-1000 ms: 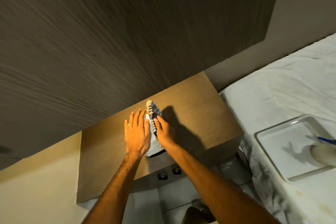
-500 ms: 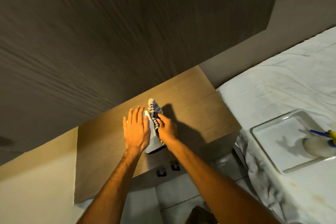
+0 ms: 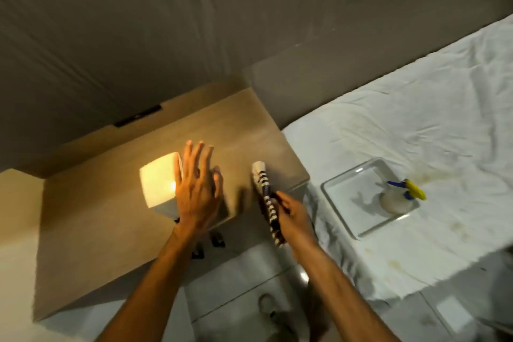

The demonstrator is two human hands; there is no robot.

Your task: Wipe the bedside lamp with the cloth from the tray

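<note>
The right hand was closed tight on the striped cloth. The cloth stuck up out of the fist and hung off to the side of the lamp, not touching it. The left hand was open with its fingers spread flat. It lay over the right side of the lamp, but I could not tell if it was pressing on the lamp or only floating above it.

The lamp was lit and glowing yellow. It sat on the wooden bedside table, near the middle. To the right was the bed with a white sheet. A clear tray rested on the sheet, with a spray bottle in it.

I think a few things could have gone wrong. The lamp was on, so it might have been hot and could have hurt the open hand. If that hand pushed too hard, the lamp could have slid or tipped toward the wall. The cloth was away from the lamp, so no wiping could happen until it came over. A loose end of cloth might also have knocked the lamp.

I counted two hands, one cloth, one lamp, one table, one tray, one bottle and one bed.
</note>
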